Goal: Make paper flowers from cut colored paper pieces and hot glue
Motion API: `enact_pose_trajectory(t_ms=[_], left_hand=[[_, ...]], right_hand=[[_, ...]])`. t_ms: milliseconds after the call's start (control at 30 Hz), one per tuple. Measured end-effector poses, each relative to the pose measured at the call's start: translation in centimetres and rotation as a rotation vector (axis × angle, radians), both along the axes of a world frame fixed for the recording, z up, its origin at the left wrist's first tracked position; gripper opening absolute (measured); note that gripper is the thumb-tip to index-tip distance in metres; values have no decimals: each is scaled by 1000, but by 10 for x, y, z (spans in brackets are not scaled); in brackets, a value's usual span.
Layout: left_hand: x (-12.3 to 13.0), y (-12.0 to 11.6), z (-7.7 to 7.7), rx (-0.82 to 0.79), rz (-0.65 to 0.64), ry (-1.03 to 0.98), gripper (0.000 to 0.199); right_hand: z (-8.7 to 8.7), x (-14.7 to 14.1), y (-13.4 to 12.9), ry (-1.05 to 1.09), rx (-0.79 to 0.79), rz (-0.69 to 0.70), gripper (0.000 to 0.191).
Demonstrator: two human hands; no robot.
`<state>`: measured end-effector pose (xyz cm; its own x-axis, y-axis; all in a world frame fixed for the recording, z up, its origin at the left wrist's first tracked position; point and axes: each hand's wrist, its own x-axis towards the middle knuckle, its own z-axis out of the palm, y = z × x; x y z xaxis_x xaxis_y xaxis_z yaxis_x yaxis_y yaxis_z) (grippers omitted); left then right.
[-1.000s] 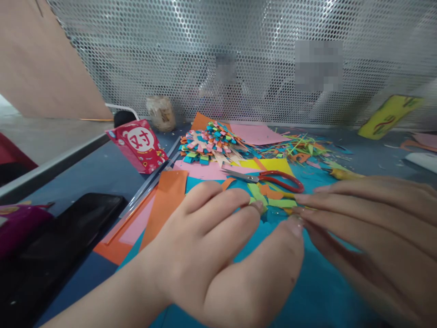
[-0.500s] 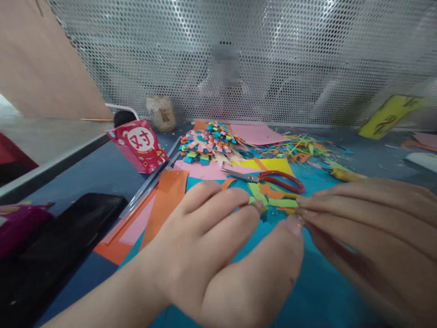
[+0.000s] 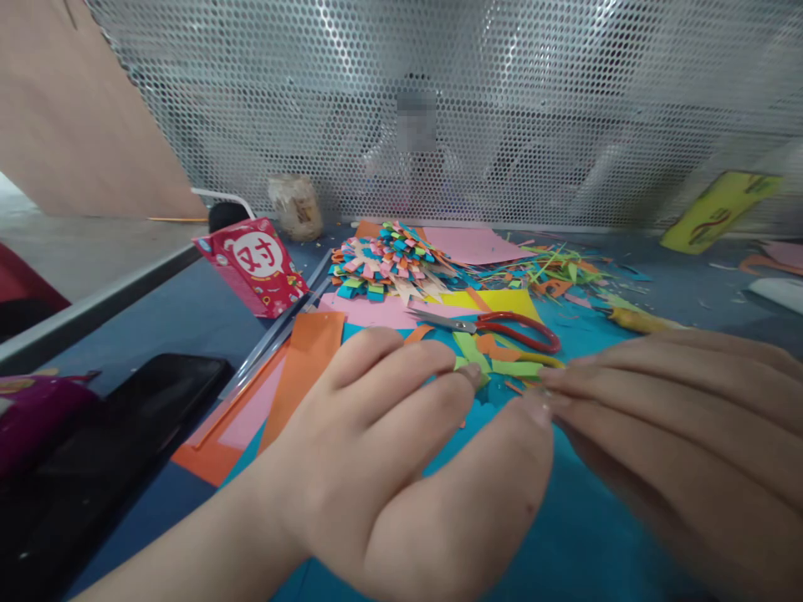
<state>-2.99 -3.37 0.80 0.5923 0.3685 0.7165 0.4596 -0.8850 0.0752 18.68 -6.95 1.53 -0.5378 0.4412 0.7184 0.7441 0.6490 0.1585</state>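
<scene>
Strips of green and orange paper (image 3: pixel 470 349) are lying on a blue sheet (image 3: pixel 565 535) in the head view, just nearer than the scissors (image 3: pixel 465 326), while the left hand (image 3: pixel 376 451) is resting half curled, the right hand (image 3: pixel 696 410) is holding its fingers nearly straight, and what either is gripping cannot be told.

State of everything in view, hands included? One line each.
Left hand: fingers curled, thumb extended, grip unclear
Right hand: fingers together, grip unclear
Green paper strips: cut, near the fingertips
Scissors: lying down, blades apparently shut
Phone: flat, face dark
Red pack: upright, tilted
Jar: upright
Fringed paper: cut, bunched
Paper scraps: scattered
</scene>
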Motion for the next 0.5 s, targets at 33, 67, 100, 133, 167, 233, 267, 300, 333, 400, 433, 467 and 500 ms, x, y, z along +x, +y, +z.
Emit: enact_pose_trajectory(t_ms=[33,67,100,133,167,233,267,300,333,400,433,467,500], left_hand=[[0,0,0,-2,-2,-1,16],[0,0,0,-6,-4,-5,16],[0,1,0,-4,-11,-10,16],[-1,2,0,4,-17,-9,15],[-1,3,-1,20,-20,-6,15],[-1,5,-1,64,-28,3,15],[-2,5,-1,78,-24,-1,16],[-2,5,-2,87,-22,-6,16],[-2,5,-2,92,-19,-17,16],[-1,3,-1,92,-10,-42,15],[-1,1,-1,93,-6,-48,16],[0,0,-1,95,-6,-49,18],[0,0,-1,90,-11,-49,20]], right_hand=[[1,-2,0,23,-4,4,19],[1,-3,0,35,-6,9,19],[2,-4,0,40,-8,11,18],[2,-5,-1,41,-4,11,18],[2,-5,-1,39,2,10,19],[1,-4,-2,18,3,11,19],[0,-3,-1,2,14,18,20],[-1,-1,-1,-26,24,18,22],[-3,1,0,-53,43,13,24],[-5,5,2,-79,80,-33,30],[-6,7,4,-79,90,-66,32],[-7,9,5,-75,93,-93,34],[-7,10,5,-73,85,-118,34]])
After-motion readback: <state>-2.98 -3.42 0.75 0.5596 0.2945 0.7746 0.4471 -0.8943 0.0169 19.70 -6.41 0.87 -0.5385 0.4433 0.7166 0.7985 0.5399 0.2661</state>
